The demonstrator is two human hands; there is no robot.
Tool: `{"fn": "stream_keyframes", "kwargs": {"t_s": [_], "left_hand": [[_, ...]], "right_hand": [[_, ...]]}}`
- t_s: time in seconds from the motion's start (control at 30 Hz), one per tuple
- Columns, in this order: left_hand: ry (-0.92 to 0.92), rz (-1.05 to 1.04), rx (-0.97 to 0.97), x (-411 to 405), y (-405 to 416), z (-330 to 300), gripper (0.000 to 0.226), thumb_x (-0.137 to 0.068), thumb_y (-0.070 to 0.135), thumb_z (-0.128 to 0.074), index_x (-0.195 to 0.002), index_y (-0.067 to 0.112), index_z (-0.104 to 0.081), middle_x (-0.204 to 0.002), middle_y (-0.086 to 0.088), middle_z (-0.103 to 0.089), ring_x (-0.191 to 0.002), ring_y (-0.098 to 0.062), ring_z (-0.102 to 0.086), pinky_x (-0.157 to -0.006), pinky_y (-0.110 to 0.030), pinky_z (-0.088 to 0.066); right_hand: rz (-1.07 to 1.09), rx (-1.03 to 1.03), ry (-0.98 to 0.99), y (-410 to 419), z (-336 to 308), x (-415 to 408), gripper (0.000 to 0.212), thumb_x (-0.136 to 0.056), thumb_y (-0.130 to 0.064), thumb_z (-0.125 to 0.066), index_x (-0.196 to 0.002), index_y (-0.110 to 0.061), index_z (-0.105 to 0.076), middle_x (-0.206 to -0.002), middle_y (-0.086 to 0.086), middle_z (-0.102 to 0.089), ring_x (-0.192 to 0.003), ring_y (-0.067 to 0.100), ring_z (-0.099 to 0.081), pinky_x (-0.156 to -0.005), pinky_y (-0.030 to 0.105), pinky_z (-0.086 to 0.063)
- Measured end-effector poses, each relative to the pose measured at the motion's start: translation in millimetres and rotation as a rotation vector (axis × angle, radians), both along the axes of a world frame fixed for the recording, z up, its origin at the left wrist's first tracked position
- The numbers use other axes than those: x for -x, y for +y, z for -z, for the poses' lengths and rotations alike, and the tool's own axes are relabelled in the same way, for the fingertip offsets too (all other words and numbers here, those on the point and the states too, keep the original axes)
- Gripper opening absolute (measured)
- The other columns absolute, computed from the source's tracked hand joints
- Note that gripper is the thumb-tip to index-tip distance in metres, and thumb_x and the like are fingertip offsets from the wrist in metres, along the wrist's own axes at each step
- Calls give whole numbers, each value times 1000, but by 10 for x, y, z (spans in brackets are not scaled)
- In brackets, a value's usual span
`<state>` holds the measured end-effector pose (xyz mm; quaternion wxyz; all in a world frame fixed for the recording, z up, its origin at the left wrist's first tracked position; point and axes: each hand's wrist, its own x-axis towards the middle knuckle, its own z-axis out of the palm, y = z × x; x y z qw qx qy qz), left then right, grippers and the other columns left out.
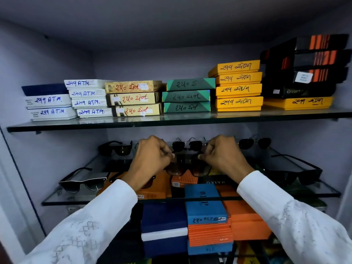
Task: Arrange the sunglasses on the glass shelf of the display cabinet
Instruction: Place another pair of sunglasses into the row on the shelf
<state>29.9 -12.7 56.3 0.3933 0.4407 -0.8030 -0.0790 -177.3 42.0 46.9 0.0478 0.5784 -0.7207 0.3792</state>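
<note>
My left hand (150,159) and my right hand (224,159) together hold one pair of dark brown-tinted sunglasses (187,168) by its two sides, just above the middle of the lower glass shelf (76,201). Several other sunglasses rest on this shelf: a black pair with white trim (83,182) at front left, a black pair (116,148) at back left, an aviator pair (187,145) at back centre, another pair (254,142) at back right, and a black pair (297,172) at right. Whether the held pair touches the glass is unclear.
The upper glass shelf (171,121) carries stacks of white, beige, green, yellow and black boxes. Under the lower shelf stand blue boxes (205,204), orange boxes (245,221) and navy boxes (163,220). Cabinet walls close in on both sides.
</note>
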Motion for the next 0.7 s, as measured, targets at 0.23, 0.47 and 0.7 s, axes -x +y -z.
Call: {"fn": "stream_keyframes", "kwargs": {"t_s": [0.23, 0.47, 0.7], "left_hand": [[-200, -97, -41, -6, -100, 111, 9, -75, 29, -83, -76, 20, -82, -89, 8, -74, -80, -11, -66, -70, -29, -51], [-310, -148, -55, -3, -104, 158, 10, -77, 32, -81, -81, 23, -81, -97, 8, -77, -95, -15, -69, -80, -34, -56], [-313, -171, -70, 35, -103, 167, 9, -77, 30, -80, -78, 21, -80, -90, 5, -78, -90, -16, -72, -78, -34, -59]], "right_hand": [[8, -127, -7, -97, 159, -10, 20, -71, -27, -84, -64, -12, -74, -74, 8, -74, -74, 25, -72, -74, 40, -64], [-11, -149, 31, -166, 217, -62, 19, -72, -24, -82, -77, -8, -74, -81, 11, -74, -77, 28, -72, -73, 41, -64], [-20, -152, 17, -156, 173, -56, 24, -71, -29, -86, -72, -8, -74, -80, 10, -74, -76, 27, -72, -75, 41, -64]]}}
